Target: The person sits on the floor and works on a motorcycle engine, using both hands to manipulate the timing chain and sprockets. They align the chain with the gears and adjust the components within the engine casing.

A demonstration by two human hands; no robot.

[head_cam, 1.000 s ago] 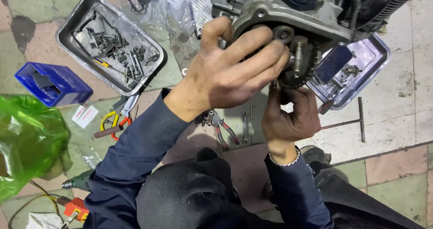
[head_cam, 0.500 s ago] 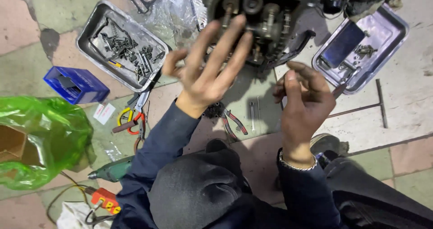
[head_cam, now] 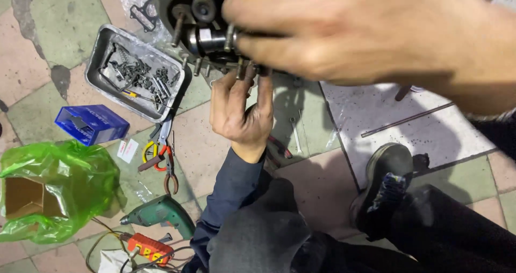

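Tiled floor point(head_cam: 48, 63): parts tray point(head_cam: 99, 47), pliers point(head_cam: 164, 162), drill point(head_cam: 161, 214).

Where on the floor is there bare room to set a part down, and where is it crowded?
Free: the pale tiles right of the left hand, between the thin rod and the shoe; also the pink tile between the pliers and that hand's sleeve. Crowded: the left side, with parts tray, blue box, green bag and drill.

A tiled floor point(head_cam: 37, 63) carries a metal tray point(head_cam: 102, 52) of bolts at ten o'clock, a blue box point(head_cam: 91, 124) and green bag point(head_cam: 59, 187) at nine, pliers point(head_cam: 164, 162) and a drill point(head_cam: 158, 214) at seven.
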